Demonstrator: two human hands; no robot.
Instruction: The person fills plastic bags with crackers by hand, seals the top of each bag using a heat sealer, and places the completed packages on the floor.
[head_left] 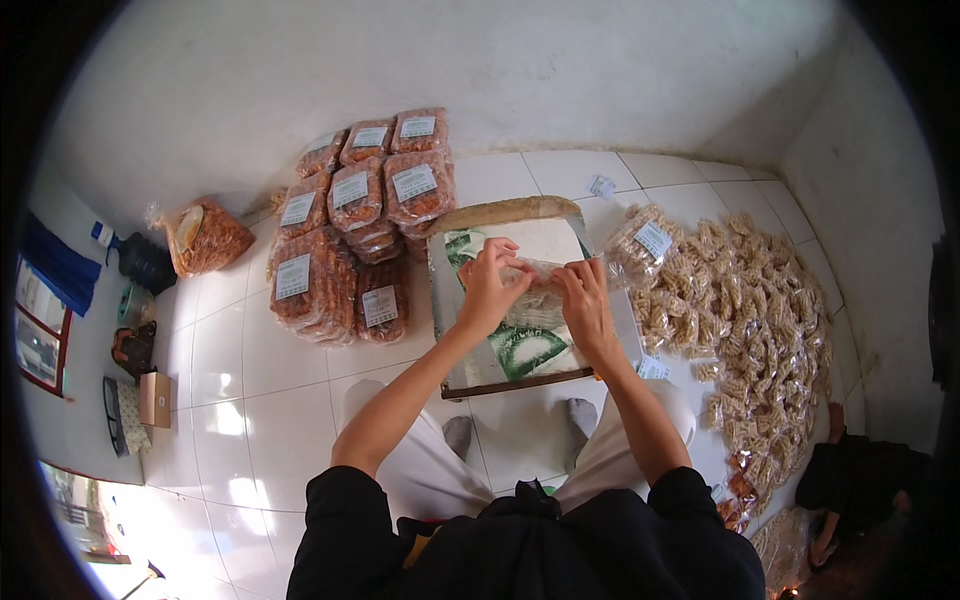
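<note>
In front of me stands a low table topped with a white and green printed sheet. Over it, both hands pinch the top edge of a clear plastic bag. My left hand closes on its left end with thumb and fingertips. My right hand grips the right end of that edge, knuckles up. Pale contents seem to show through the plastic, but I cannot make them out. Just past my right hand, a filled clear bag of pale crackers carries a white label.
Labelled packs of reddish-brown snacks are stacked at the left. A large heap of small pale cracker packets covers the floor at the right. A big filled bag leans by the wall. Another person sits at the lower right.
</note>
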